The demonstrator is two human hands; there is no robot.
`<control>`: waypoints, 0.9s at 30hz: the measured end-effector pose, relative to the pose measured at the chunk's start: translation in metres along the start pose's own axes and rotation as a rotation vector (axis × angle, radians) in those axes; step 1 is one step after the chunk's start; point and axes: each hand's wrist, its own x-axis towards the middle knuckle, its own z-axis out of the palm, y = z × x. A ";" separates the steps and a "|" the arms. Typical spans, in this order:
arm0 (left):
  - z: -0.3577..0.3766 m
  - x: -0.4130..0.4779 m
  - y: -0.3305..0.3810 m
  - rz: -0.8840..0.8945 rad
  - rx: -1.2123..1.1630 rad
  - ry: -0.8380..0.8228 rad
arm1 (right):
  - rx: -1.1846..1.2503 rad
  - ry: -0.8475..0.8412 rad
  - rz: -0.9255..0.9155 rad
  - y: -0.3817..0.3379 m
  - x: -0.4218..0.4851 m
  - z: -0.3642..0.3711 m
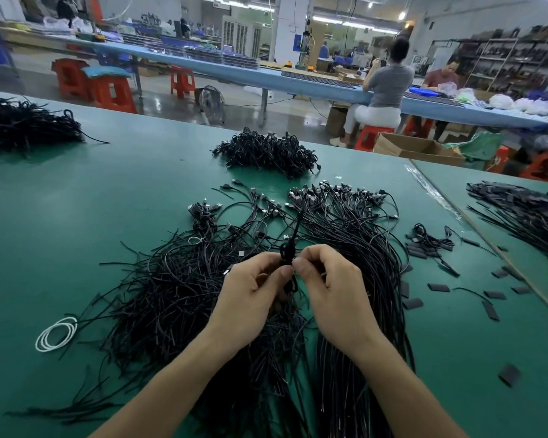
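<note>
Black cable bundle (288,252) sat pinched between our left hand (250,298) and right hand (331,292), both grasping it above loose cables (171,298) on the green table (76,216).

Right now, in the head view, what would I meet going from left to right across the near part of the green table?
white cable coil → left hand → black cable, pinched between both hands → right hand → flat black sleeve pieces, scattered on the table
</note>
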 end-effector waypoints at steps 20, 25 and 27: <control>-0.013 0.002 0.003 -0.094 -0.461 0.055 | 0.350 -0.143 0.127 0.008 -0.006 0.005; -0.015 0.005 -0.003 -0.015 -0.263 0.051 | 0.334 -0.127 0.166 0.015 -0.005 0.003; -0.016 0.006 -0.004 0.033 -0.022 0.069 | 0.309 -0.119 0.154 0.014 -0.005 0.000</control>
